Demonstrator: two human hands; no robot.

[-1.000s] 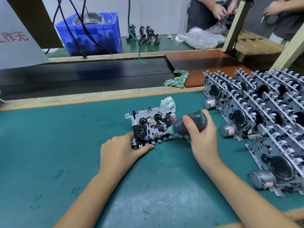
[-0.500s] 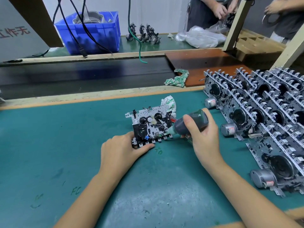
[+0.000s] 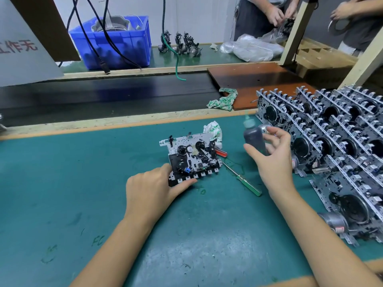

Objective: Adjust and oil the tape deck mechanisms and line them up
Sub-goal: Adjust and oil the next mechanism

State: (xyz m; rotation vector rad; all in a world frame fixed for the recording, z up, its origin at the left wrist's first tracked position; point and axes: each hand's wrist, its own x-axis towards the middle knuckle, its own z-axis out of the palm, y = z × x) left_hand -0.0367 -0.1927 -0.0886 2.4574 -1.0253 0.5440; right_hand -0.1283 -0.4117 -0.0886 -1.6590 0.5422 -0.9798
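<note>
On the green mat (image 3: 62,183), left hand (image 3: 151,189) pins one tape deck mechanism (image 3: 190,158) by its near edge; right hand (image 3: 269,160) grips the oil bottle (image 3: 253,137) upright beside it. Many mechanisms (image 3: 331,146) already lined up right; this one probably joins next.

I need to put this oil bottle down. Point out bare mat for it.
Bare green mat lies left of the left hand, and near you between both forearms. Crowded: around the tape deck mechanism, screwdriver, rag, and the lined-up mechanisms at right.
</note>
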